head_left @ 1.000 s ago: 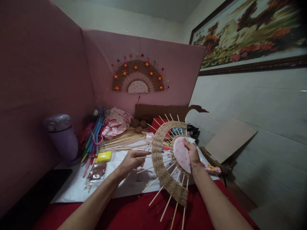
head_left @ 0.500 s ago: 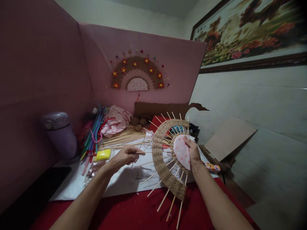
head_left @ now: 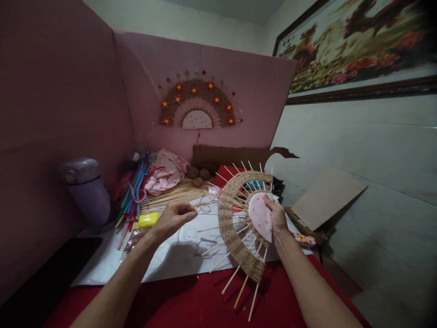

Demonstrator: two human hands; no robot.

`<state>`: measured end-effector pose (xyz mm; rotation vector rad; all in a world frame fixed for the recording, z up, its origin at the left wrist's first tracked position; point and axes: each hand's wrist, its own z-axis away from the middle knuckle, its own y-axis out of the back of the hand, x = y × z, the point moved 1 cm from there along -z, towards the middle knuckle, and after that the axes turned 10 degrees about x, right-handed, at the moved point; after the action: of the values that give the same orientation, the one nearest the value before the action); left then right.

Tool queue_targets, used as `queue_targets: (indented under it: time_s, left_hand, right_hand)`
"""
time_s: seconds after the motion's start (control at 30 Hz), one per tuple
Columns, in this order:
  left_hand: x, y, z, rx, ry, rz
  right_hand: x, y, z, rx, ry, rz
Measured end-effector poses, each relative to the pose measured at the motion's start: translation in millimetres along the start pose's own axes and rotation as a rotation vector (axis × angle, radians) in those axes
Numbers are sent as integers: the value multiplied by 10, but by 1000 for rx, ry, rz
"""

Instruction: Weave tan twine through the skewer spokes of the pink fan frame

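My right hand (head_left: 278, 221) grips a half-round fan-like piece by its pink dotted cloth centre (head_left: 260, 212), thumb on the front. Thin wooden sticks radiate from this centre through a wide arched band of woven brown twine (head_left: 226, 218), their ends poking out past it. The piece is held on its side, with the arch bulging left. My left hand (head_left: 179, 216) is left of the band, fingers pinched together at the outer tip of one stick. Whether anything is between those fingertips I cannot make out.
On the white sheet (head_left: 167, 259) lie a yellow packet (head_left: 148, 220), pipe cleaners (head_left: 134, 196), dotted cloth (head_left: 167, 171), twine balls (head_left: 198, 175) and loose sticks (head_left: 174, 193). A purple tumbler (head_left: 87, 196) stands left. A finished flowered fan (head_left: 197, 98) hangs on the pink panel.
My left hand has drawn back leftward along the stick to its tip. The woven piece has shifted slightly right, still in my right hand.
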<state>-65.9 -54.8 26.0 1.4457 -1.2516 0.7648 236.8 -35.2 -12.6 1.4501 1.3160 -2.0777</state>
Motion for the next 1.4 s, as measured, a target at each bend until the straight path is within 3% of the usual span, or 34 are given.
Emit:
queue_targets:
  time_s: [0.5,1.0,1.4]
  left_hand:
    - [91,-244,201,-141,-249,-136]
    - [152,-362,294,-53,-562,-570]
    - [156,-428,332,-60,-682,-771]
  right_hand:
    - [39,24,-14,19,60,41]
    - [22,18,10,31,91,61]
    - [50,21,9,19,74,37]
